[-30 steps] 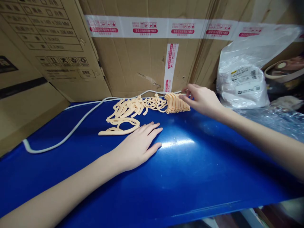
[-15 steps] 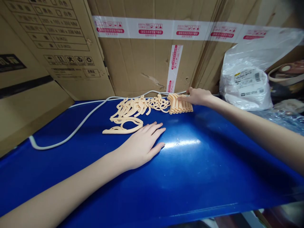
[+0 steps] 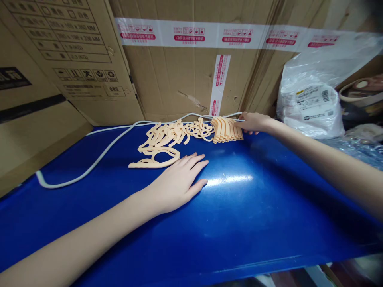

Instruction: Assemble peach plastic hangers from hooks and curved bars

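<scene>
My left hand [image 3: 179,183] lies flat on the blue tabletop, fingers spread, holding nothing. Its fingertips are just right of a cream plastic piece with a straight bar and curved loops [image 3: 158,157], which looks like folding hanger parts. At the back, my right hand [image 3: 255,122] is at the right end of a neat row of cream curved arms [image 3: 226,129]. Its fingers are loosely bent and apart, with nothing visible in them; whether they touch the last arm is unclear. Left of the row lie a tangle of cream hooks [image 3: 200,129] and a heap of curved cream pieces [image 3: 169,133].
A white cable [image 3: 101,157] runs along the back and loops down the left side. Cardboard boxes [image 3: 179,79] wall off the back and left. A white plastic-wrapped package [image 3: 311,105] sits at the back right, with clear plastic wrap [image 3: 359,149] beside it.
My right hand has drawn slightly to the right, off the top of the row of curved arms to its end. My left hand and the pieces have stayed put.
</scene>
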